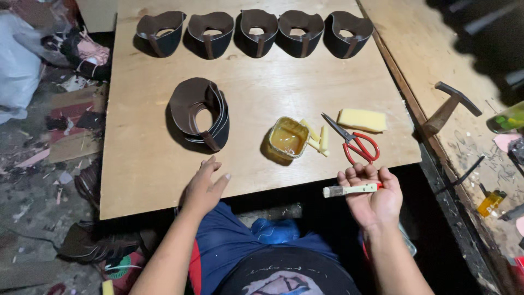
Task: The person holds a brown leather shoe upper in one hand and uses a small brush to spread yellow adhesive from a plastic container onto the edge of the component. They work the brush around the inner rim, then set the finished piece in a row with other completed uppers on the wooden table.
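Observation:
My right hand [374, 196] is palm up at the near edge of a plywood board [142, 164], fingers curled around a small pale-handled brush [349, 190] that points left. My left hand [203, 188] rests open on the board's near edge, fingers apart, holding nothing. Just beyond it lies a stack of dark brown leather shoe uppers [199, 112]. A small square tub of amber glue [287, 137] stands between my hands, farther out.
Five single dark uppers [256, 33] line the board's far edge. Red-handled scissors [355, 141], pale foam strips [319, 139] and a yellow foam block [362, 119] lie right of the glue. A hammer [450, 106] rests on the bench at right. Scraps litter the floor at left.

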A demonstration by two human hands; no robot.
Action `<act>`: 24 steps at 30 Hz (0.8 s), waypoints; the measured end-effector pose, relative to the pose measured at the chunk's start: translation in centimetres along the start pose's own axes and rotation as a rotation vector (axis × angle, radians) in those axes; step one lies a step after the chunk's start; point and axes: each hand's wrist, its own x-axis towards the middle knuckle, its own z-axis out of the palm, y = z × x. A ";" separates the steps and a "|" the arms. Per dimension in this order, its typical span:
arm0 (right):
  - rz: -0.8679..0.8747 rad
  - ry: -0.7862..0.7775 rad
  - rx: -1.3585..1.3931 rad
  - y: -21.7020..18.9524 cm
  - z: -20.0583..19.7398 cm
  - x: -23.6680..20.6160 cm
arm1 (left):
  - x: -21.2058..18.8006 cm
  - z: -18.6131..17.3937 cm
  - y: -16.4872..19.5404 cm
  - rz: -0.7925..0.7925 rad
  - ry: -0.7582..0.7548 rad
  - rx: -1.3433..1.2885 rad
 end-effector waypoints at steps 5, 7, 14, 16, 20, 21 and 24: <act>0.064 -0.394 0.018 -0.3 -2.1 0.4 | 1.7 -0.8 2.1 0.155 0.588 -0.252; 0.091 -0.496 0.011 -0.7 -3.0 1.1 | 3.0 -2.0 2.9 0.404 0.693 -0.013; 0.078 -0.428 -0.096 -0.5 -3.3 2.1 | 7.4 -4.4 4.3 0.339 0.500 0.280; 0.069 -0.428 -0.116 -0.3 -3.0 1.9 | 8.3 -4.7 3.9 0.293 0.474 0.222; 0.066 -0.462 -0.167 0.0 -2.0 1.5 | 9.4 -5.8 3.0 -0.016 0.354 -0.470; 0.068 -0.459 -0.185 0.1 -1.6 1.3 | 9.3 -6.2 3.0 0.058 0.436 -0.517; -0.038 -0.319 -0.626 1.3 0.2 0.4 | 7.5 -6.8 4.6 0.332 0.650 -0.435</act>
